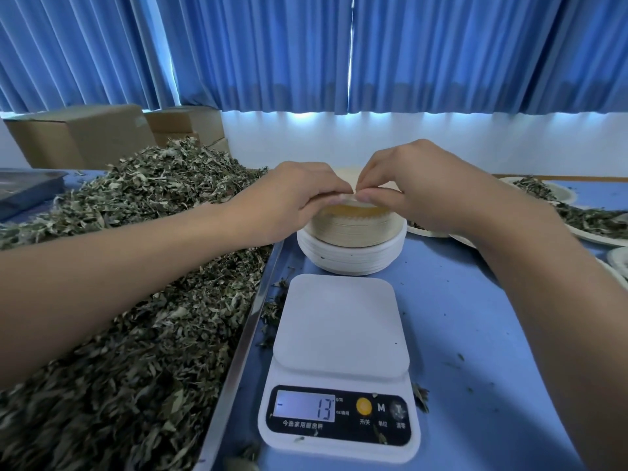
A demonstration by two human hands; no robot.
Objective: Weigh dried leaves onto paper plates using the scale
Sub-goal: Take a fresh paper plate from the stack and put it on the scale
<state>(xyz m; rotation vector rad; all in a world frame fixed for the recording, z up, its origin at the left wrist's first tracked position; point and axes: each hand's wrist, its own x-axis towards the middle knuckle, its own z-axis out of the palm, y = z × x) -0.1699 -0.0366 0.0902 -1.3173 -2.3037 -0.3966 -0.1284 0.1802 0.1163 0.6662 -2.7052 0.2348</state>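
The left hand (289, 195) and right hand (419, 188) both pinch the rim of what seems the topmost plate (345, 174) of the plate stack (351, 243). Just in front, the scale (339, 362) reads minus 13.

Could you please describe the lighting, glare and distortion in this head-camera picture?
Head view: daylight through the curtains tints everything blue, glowing beneath their hem; the wide lens slants the left folds; scale display sharp; dried leaves soften lower left.
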